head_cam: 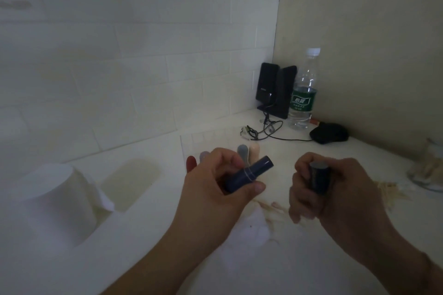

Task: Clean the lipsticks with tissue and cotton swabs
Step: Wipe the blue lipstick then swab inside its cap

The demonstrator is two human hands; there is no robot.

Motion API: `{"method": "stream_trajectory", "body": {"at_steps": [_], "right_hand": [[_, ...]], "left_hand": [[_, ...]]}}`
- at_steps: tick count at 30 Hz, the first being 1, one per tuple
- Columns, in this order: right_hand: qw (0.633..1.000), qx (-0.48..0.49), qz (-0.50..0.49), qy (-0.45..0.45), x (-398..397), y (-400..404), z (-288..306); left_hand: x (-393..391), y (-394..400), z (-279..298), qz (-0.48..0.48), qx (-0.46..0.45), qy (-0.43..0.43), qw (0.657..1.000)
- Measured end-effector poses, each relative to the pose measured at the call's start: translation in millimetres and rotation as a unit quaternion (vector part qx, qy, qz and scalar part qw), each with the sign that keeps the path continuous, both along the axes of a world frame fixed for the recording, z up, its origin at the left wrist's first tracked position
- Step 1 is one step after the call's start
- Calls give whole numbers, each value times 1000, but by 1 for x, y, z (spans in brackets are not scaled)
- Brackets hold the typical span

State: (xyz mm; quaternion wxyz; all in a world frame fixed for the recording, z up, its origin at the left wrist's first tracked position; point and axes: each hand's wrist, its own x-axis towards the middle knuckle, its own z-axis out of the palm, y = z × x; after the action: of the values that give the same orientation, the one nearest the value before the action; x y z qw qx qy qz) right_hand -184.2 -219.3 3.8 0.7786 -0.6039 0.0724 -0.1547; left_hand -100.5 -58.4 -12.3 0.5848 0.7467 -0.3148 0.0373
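**Both hands grip dark blue lipstick parts above the tabletop**

At the bottom of the frame two bare forearms rise from the lower edge toward the centre. Between them, low on the white tabletop (311, 266), lies a crumpled white tissue (251, 227), with a few cotton swabs (273, 206) scattered just beyond it.

The left hand (215, 182), just left of centre, has its thumb and fingers curled round a dark blue lipstick tube (249, 173). The tube's long axis runs diagonally, its free end pointing to the upper right, its lower end hidden in the palm. The thumb lies along the tube's lower side.

The right hand (335, 189), right of centre, is clenched round a dark blue cap (318, 178) that stands nearly upright, its flat end facing up toward the camera. The two parts are apart, a clear gap between them.

Just behind the left hand a row of other lipsticks (251, 151) peeks out, blurred. At the left sits a white tissue roll (55, 201). At the right edge stands a blurred container of swabs (429, 170).

Farther back, in the corner at upper right, are a dark mouse (329, 133), a water bottle (303, 93) with a green label, and a black speaker (275, 90) trailing a cable.
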Motion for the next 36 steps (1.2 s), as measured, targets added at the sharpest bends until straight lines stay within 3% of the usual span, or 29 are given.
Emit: {"method": "stream_trajectory", "body": {"at_steps": [6,12,17,19,26,36], "right_hand": [[969,-219,-101,-58,1,0,-8],[962,-248,-58,-96,-1,-1,-9],[938,-332,-38,-94,0,0,-12],[939,-331,-43,-77,0,3,-12],[947,-274,-139,-91,2,1,-15],[949,-277,-124,-89,-1,7,-16]], "left_hand": [[-3,0,3,-25,-1,-28,999],[-4,1,2,-73,-19,-5,997],[-5,0,-1,-65,16,-50,996],[-3,-1,-2,-77,34,-55,995],[0,0,-2,-126,-84,84,985],[-3,-3,-7,-63,-59,88,992]]}}
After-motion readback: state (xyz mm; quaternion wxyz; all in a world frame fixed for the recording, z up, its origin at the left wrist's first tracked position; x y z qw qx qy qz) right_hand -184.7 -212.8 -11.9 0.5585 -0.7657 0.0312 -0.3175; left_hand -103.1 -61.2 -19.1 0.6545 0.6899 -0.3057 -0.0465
